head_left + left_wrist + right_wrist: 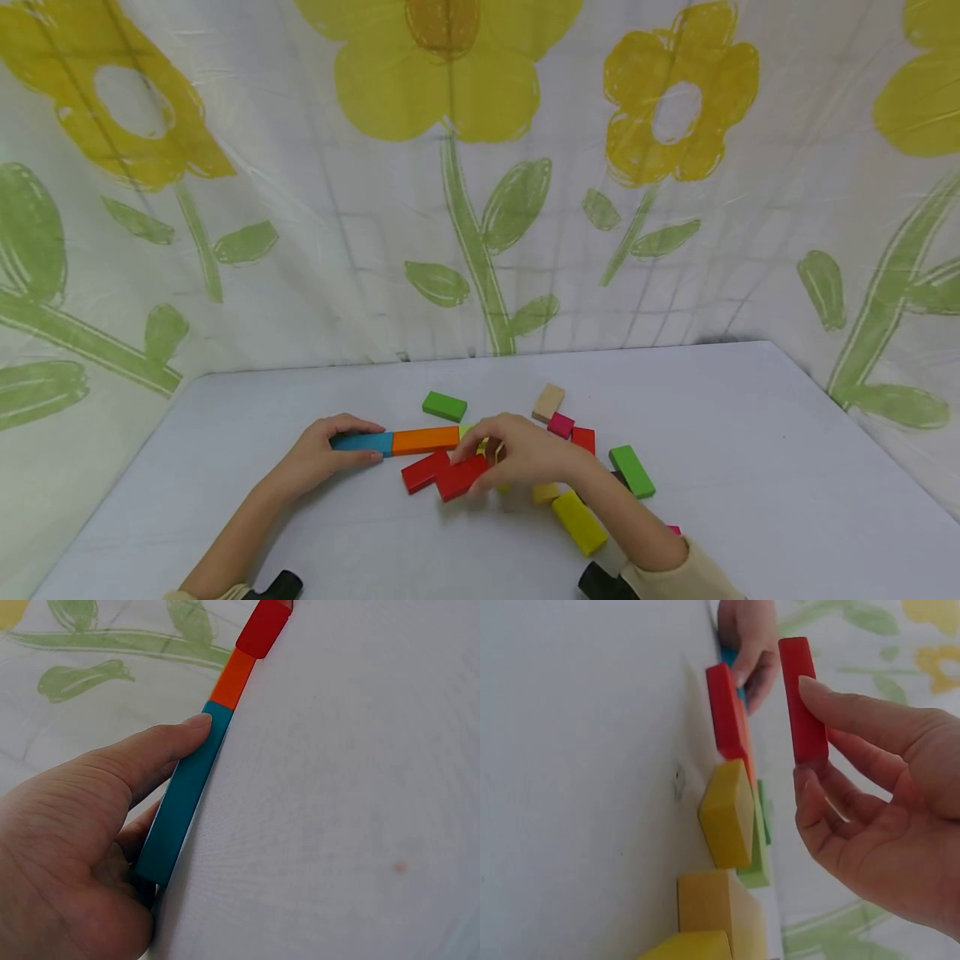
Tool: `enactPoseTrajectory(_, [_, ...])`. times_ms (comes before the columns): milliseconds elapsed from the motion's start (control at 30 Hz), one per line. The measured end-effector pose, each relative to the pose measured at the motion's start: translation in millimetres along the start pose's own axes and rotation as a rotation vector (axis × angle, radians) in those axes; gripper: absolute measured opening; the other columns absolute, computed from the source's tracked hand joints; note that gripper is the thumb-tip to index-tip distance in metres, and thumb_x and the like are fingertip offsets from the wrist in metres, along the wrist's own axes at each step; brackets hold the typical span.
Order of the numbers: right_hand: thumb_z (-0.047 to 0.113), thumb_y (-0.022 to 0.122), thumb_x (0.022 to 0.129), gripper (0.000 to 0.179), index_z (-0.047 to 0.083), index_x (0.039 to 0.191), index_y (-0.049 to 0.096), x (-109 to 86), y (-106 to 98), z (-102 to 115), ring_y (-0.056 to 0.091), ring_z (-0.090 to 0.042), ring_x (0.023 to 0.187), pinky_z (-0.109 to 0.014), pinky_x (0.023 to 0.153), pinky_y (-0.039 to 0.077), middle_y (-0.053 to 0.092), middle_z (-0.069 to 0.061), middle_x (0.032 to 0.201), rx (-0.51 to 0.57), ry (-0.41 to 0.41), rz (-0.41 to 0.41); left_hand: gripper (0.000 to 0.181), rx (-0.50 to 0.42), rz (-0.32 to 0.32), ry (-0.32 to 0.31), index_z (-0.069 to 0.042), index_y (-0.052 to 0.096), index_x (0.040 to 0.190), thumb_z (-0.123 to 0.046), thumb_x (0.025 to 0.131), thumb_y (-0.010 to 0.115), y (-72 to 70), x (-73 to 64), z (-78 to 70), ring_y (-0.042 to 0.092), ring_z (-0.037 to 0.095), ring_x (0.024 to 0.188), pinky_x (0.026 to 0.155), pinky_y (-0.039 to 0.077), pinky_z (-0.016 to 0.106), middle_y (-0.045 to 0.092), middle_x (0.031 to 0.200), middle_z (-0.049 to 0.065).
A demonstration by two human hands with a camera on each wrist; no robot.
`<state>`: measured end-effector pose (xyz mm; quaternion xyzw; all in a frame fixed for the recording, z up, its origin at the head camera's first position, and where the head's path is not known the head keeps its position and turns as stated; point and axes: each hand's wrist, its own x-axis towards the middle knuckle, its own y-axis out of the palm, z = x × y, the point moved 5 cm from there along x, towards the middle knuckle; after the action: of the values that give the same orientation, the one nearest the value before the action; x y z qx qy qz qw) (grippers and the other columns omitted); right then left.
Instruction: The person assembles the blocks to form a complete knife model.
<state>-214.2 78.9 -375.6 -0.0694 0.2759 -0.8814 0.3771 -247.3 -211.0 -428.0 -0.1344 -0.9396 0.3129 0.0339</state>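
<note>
My left hand (311, 458) grips a blue block (363, 444) at the left end of a row, thumb on the near side and fingers on the far side. An orange block (426, 441) lies end to end with it, and a light green block (466, 430) follows, partly hidden. My right hand (528, 450) pinches a red block (804, 705) between thumb and fingers, raised above the table in the right wrist view. A second red block (420, 473) lies just in front of the orange one.
A green block (445, 407) lies behind the row. To the right are a wooden block (548, 402), a pink block (561, 425), another red block (583, 440), a green block (632, 472) and a yellow block (580, 523). A flowered sheet (360, 208) hangs behind the white table (225, 450).
</note>
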Motion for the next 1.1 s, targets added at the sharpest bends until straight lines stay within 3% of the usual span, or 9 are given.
enactPoseTrajectory(400, [0.012, 0.083, 0.090, 0.026, 0.008, 0.114, 0.076, -3.9, -26, -13, 0.059, -0.015, 0.090, -0.025, 0.081, 0.055, 0.072, 0.000, 0.111, -0.021, 0.001, -0.067, 0.037, -0.004, 0.004, -0.014, -0.011, 0.078, 0.124, -0.028, 0.091, 0.084, 0.7, 0.0, 0.9, 0.057, 0.029, 0.119, 0.098, 0.051, 0.041, 0.071, 0.130, 0.011])
enactPoseTrajectory(767, [0.016, 0.085, 0.087, 0.027, 0.014, 0.113, 0.076, -10.1, -48, -27, 0.060, -0.019, 0.093, -0.031, 0.079, 0.055, 0.070, 0.001, 0.111, -0.076, 0.111, -0.178, 0.037, 0.005, 0.003, -0.009, -0.010, 0.078, 0.124, -0.028, 0.092, 0.084, 0.7, 0.0, -0.2, 0.058, 0.030, 0.118, 0.098, 0.050, 0.041, 0.071, 0.129, 0.011])
enactPoseTrajectory(1100, [0.009, 0.081, 0.089, 0.024, 0.007, 0.112, 0.075, -14.4, -62, -40, 0.059, -0.020, 0.090, -0.031, 0.077, 0.054, 0.068, -0.005, 0.108, -0.085, 0.127, -0.245, 0.037, 0.013, 0.004, -0.015, -0.010, 0.078, 0.124, -0.028, 0.092, 0.084, 0.9, 0.6, -0.7, 0.058, 0.030, 0.119, 0.099, 0.050, 0.041, 0.072, 0.129, 0.010])
